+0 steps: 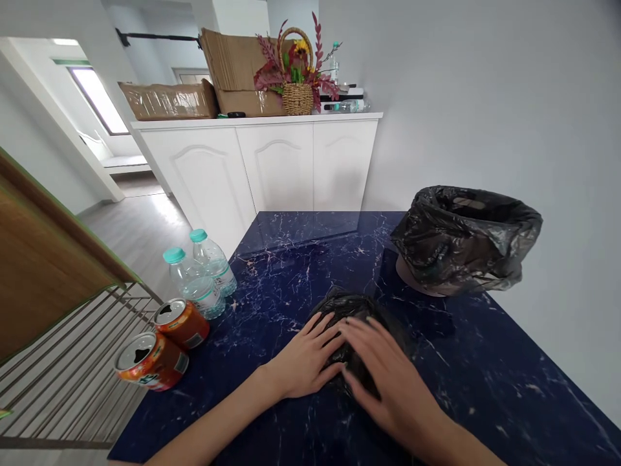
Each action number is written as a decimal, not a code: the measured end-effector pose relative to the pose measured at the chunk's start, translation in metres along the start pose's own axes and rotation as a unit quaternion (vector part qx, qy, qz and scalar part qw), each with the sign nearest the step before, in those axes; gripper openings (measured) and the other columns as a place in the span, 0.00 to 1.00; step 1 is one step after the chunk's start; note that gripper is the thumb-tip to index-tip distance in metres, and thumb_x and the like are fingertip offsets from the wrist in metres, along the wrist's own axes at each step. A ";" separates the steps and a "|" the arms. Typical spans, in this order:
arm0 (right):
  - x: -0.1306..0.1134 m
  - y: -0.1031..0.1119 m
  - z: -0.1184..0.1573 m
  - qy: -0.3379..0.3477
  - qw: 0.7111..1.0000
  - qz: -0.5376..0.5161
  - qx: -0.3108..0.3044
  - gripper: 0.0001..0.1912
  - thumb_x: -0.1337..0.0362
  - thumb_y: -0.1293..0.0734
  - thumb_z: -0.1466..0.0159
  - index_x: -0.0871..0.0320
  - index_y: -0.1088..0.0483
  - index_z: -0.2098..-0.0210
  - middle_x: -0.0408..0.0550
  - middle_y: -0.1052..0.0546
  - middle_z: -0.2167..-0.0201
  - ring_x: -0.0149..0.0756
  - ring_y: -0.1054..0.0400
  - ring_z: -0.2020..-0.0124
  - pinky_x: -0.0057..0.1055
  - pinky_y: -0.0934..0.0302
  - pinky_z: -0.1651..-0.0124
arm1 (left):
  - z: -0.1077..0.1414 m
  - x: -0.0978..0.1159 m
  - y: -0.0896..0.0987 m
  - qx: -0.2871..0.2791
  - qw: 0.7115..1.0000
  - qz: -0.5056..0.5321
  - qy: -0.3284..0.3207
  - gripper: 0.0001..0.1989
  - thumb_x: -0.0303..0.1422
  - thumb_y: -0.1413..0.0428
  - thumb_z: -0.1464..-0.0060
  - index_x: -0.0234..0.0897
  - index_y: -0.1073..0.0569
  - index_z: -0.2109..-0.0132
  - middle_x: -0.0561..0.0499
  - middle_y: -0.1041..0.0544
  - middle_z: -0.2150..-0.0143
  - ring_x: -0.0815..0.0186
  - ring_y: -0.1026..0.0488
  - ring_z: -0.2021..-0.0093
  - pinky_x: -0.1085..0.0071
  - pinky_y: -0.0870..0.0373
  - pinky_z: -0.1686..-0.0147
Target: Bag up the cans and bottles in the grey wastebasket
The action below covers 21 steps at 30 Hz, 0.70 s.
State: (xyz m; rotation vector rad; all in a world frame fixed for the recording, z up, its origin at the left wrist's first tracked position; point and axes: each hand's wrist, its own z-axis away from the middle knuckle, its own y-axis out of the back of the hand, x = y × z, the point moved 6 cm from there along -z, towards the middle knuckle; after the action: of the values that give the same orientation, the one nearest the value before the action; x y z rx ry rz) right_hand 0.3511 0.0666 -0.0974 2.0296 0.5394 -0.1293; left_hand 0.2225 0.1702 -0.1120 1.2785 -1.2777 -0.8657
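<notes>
A crumpled black plastic bag [356, 305] lies on the dark blue marbled table [291, 259], partly covered by both hands. My left hand [310, 356] rests on its left side with fingers spread. Over the bag's right part is my right hand [383, 375], slightly blurred, its fingers stretched out and thumb apart. The fingertips of the two hands come close together on top of the bag. What lies under the palms is hidden.
At the table's left edge are two opened orange cans [162, 372] [191, 325] and two clear bottles [206, 298] [220, 268] with teal caps. A bin [460, 249] lined with a black bag stands at the right. Behind is a white cabinet [281, 162] bearing boxes and a flower basket [297, 99].
</notes>
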 end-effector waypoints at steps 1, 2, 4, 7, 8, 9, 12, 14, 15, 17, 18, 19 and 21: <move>-0.007 -0.007 0.009 0.024 0.999 0.018 -0.034 0.39 0.57 0.36 0.24 0.51 0.55 0.19 0.52 0.38 0.23 0.51 0.46 0.23 0.56 0.43 0.24 | 0.001 -0.002 0.000 0.001 1.000 0.007 -0.003 0.33 0.42 0.47 0.26 0.39 0.44 0.21 0.42 0.42 0.21 0.50 0.51 0.19 0.44 0.49 0.22; -0.009 -0.014 0.017 0.033 0.997 0.034 -0.058 0.42 0.54 0.35 0.25 0.53 0.56 0.19 0.54 0.39 0.23 0.53 0.43 0.24 0.55 0.38 0.26 | 0.002 -0.003 0.001 0.001 1.000 0.015 -0.008 0.33 0.42 0.47 0.26 0.40 0.45 0.21 0.42 0.42 0.21 0.50 0.50 0.20 0.46 0.48 0.22; -0.004 -0.025 0.030 0.033 0.995 0.058 -0.072 0.41 0.54 0.34 0.26 0.54 0.52 0.20 0.55 0.40 0.23 0.54 0.40 0.25 0.54 0.34 0.29 | 0.006 -0.007 0.008 0.006 0.999 0.037 -0.018 0.35 0.44 0.46 0.27 0.43 0.46 0.21 0.42 0.41 0.21 0.52 0.46 0.21 0.49 0.45 0.23; 0.011 -0.028 0.036 0.020 0.997 0.020 -0.069 0.33 0.72 0.40 0.27 0.49 0.39 0.24 0.49 0.32 0.27 0.49 0.36 0.28 0.55 0.37 0.27 | 0.015 -0.013 0.024 0.017 0.996 0.086 -0.029 0.45 0.51 0.38 0.34 0.41 0.48 0.21 0.39 0.37 0.23 0.52 0.39 0.23 0.51 0.43 0.23; 0.017 -0.025 0.035 -0.005 0.997 -0.024 -0.077 0.33 0.74 0.41 0.28 0.47 0.35 0.26 0.48 0.27 0.30 0.48 0.33 0.30 0.54 0.34 0.29 | 0.018 -0.014 0.029 0.022 0.995 0.098 -0.028 0.48 0.52 0.36 0.37 0.41 0.47 0.21 0.38 0.34 0.24 0.50 0.37 0.24 0.49 0.42 0.24; 0.024 -0.021 0.033 -0.048 0.992 -0.077 -0.089 0.31 0.73 0.43 0.26 0.46 0.33 0.28 0.46 0.23 0.34 0.48 0.28 0.33 0.52 0.29 0.33 | 0.021 -0.015 0.033 0.025 0.994 0.107 -0.026 0.46 0.51 0.35 0.38 0.40 0.43 0.23 0.37 0.31 0.26 0.49 0.34 0.26 0.48 0.41 0.25; 0.039 -0.002 0.030 -0.198 0.959 -0.186 -0.083 0.24 0.62 0.44 0.21 0.43 0.32 0.29 0.45 0.17 0.43 0.49 0.19 0.46 0.42 0.18 0.53 | 0.028 -0.014 0.038 0.036 0.989 0.143 0.007 0.21 0.38 0.42 0.30 0.42 0.27 0.34 0.41 0.19 0.40 0.51 0.22 0.38 0.51 0.30 0.33; 0.041 0.017 0.027 -0.230 0.962 -0.148 0.001 0.25 0.58 0.41 0.21 0.44 0.37 0.27 0.48 0.19 0.40 0.51 0.20 0.44 0.44 0.18 0.53 | 0.029 -0.017 0.031 0.052 0.975 0.198 0.086 0.17 0.35 0.48 0.27 0.44 0.27 0.35 0.45 0.15 0.50 0.55 0.17 0.48 0.56 0.22 0.44; 0.037 0.025 0.024 -0.208 0.971 -0.106 0.054 0.27 0.58 0.39 0.22 0.44 0.40 0.25 0.50 0.22 0.36 0.52 0.23 0.40 0.48 0.20 0.47 | 0.030 -0.020 0.026 0.066 0.962 0.227 0.140 0.20 0.35 0.50 0.26 0.45 0.32 0.31 0.47 0.15 0.53 0.56 0.16 0.53 0.59 0.19 0.50; 0.020 0.030 0.016 -0.118 0.987 -0.015 0.110 0.32 0.64 0.38 0.23 0.44 0.46 0.23 0.50 0.29 0.29 0.53 0.33 0.29 0.58 0.32 0.31 | 0.029 -0.023 0.018 0.119 0.933 0.250 0.229 0.29 0.37 0.51 0.25 0.45 0.49 0.23 0.47 0.16 0.52 0.57 0.15 0.57 0.61 0.17 0.58; 0.011 0.024 0.010 -0.066 0.992 0.022 0.104 0.34 0.67 0.38 0.24 0.45 0.48 0.22 0.50 0.32 0.27 0.53 0.39 0.26 0.60 0.40 0.26 | 0.028 -0.023 0.017 0.151 0.928 0.234 0.248 0.33 0.36 0.51 0.25 0.44 0.56 0.21 0.44 0.17 0.48 0.56 0.15 0.54 0.60 0.16 0.57; 0.004 0.015 0.005 -0.023 0.995 0.051 0.080 0.36 0.68 0.38 0.24 0.46 0.50 0.21 0.49 0.35 0.25 0.52 0.44 0.24 0.62 0.46 0.23 | 0.025 -0.020 0.019 0.183 0.931 0.196 0.249 0.36 0.34 0.51 0.25 0.43 0.60 0.20 0.40 0.21 0.40 0.54 0.16 0.47 0.57 0.17 0.52; 0.001 -0.006 -0.004 0.014 0.995 0.091 0.022 0.36 0.65 0.38 0.23 0.51 0.54 0.20 0.51 0.39 0.23 0.53 0.50 0.21 0.63 0.50 0.22 | 0.016 -0.010 0.027 0.221 0.951 0.079 0.203 0.36 0.29 0.53 0.26 0.42 0.59 0.20 0.34 0.35 0.26 0.49 0.29 0.30 0.49 0.24 0.37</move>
State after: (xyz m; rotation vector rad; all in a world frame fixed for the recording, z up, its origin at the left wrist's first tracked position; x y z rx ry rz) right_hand 0.3486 0.0727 -0.1008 2.1162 0.3690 -0.0034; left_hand 0.2004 0.1807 -0.0898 1.5787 -1.2507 -0.1815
